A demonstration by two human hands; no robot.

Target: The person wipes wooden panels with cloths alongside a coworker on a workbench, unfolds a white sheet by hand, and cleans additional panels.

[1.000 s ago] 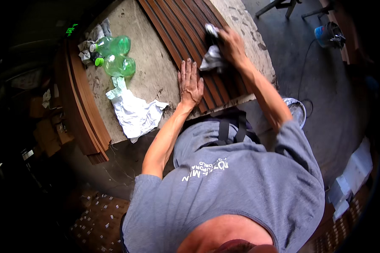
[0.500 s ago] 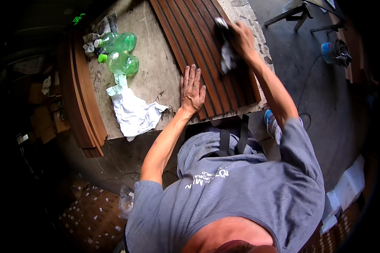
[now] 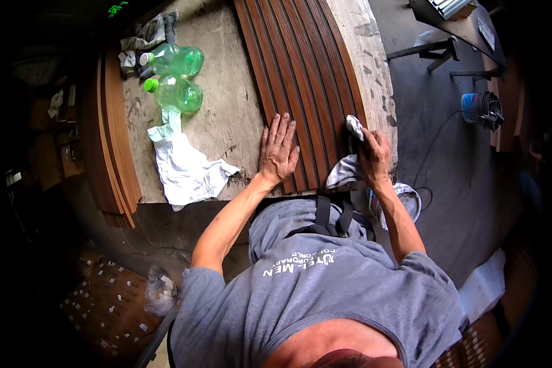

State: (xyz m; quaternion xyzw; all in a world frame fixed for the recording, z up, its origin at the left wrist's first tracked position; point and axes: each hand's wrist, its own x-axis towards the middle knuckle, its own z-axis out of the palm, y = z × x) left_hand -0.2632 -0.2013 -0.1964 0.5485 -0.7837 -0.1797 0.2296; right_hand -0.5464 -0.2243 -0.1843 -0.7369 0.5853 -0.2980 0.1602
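A dark brown slatted panel (image 3: 306,86) with black grooves lies lengthwise on the worn workbench (image 3: 227,55). My left hand (image 3: 278,150) rests flat on the panel's left edge near its close end, fingers stretched out. At the panel's right edge, also near the close end, my right hand (image 3: 374,153) is closed round a white, dark-stained rag (image 3: 345,172). Part of the rag sticks out above the fingers, and the rest hangs over the panel's close right corner.
Two green-tinted plastic bottles (image 3: 179,94) lie on the bench's left side, beside crumpled rags (image 3: 146,37) and a white cloth (image 3: 187,168). Brown boards (image 3: 118,135) line the left edge. A bucket (image 3: 408,201) stands by the bench; another bucket (image 3: 479,109) holds tools further right.
My right hand has drawn the rag toward me along the panel's right side, down to the close end. The left hand stays on the left edge. The view has shifted slightly.
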